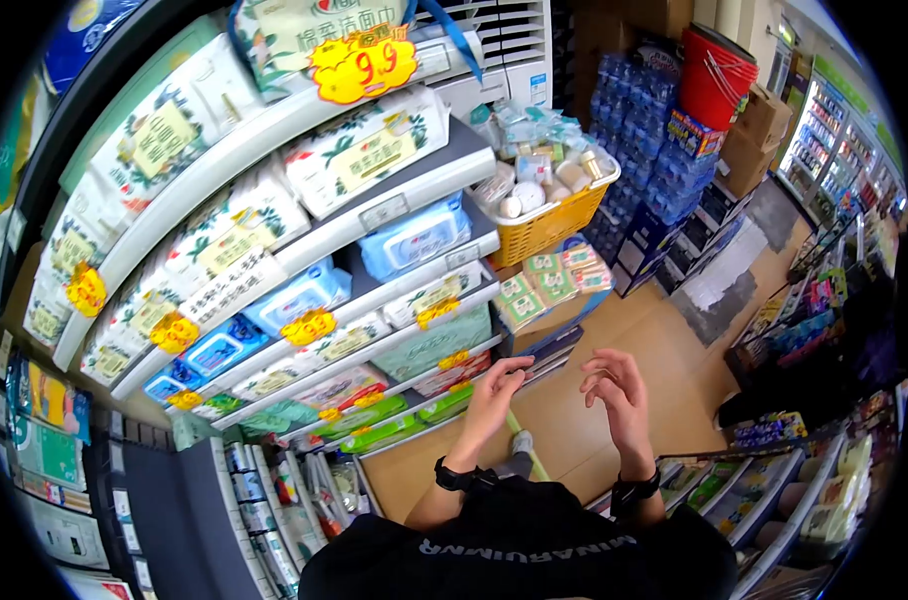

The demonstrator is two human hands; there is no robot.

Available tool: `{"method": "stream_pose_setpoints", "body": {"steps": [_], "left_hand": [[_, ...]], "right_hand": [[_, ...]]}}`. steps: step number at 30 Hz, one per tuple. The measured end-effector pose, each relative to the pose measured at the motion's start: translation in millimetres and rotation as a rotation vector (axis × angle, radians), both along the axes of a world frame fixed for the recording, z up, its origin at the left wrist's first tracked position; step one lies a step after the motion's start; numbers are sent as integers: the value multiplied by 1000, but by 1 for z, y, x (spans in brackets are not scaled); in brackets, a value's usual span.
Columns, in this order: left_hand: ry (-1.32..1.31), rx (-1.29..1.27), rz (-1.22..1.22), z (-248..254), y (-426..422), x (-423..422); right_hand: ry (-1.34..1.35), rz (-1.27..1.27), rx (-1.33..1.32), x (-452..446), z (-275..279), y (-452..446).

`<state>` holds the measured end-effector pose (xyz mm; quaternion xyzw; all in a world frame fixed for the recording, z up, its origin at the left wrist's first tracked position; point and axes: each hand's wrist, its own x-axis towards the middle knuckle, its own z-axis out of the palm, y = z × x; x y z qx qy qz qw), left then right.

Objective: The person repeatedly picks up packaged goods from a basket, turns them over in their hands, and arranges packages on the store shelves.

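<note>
Both of my hands are raised in front of my chest over the aisle floor, apart from each other and with nothing in them. My left hand [494, 390] has loosely bent fingers and is nearest to the lower shelf ends. My right hand [617, 388] has its fingers curved and spread. Each wrist wears a black band. To the left, shelves [374, 218] hold white tissue packs [374, 150] and blue wipe packs [414, 238]. Beyond my hands, a yellow basket [552, 228] full of small goods stands above a box of green and white packs [546, 282].
Stacked bottled water [629, 120] and a red bucket [716, 78] stand farther back, near cardboard boxes [759, 135]. Lower shelves [764, 500] run along the right. A dark empty-looking shelf surface [179, 510] lies at lower left. Tiled floor [574, 440] shows below my hands.
</note>
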<state>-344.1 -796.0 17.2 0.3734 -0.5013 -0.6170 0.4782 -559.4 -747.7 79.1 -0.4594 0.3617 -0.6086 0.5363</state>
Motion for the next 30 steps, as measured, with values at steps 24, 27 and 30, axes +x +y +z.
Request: {"method": "stream_pose_setpoints", "body": {"steps": [24,27,30], "left_hand": [[-47,-174,-17,29,-135,-111],[-40,-170,8,26,-142,-115],[-48,-140,72,26,-149,-121]], "right_hand": [[-40,-255,-77,-110,17,-77],[-61,-252,-45,-116,11,-85],[-80,-222,-21,-125,5,-102]]}}
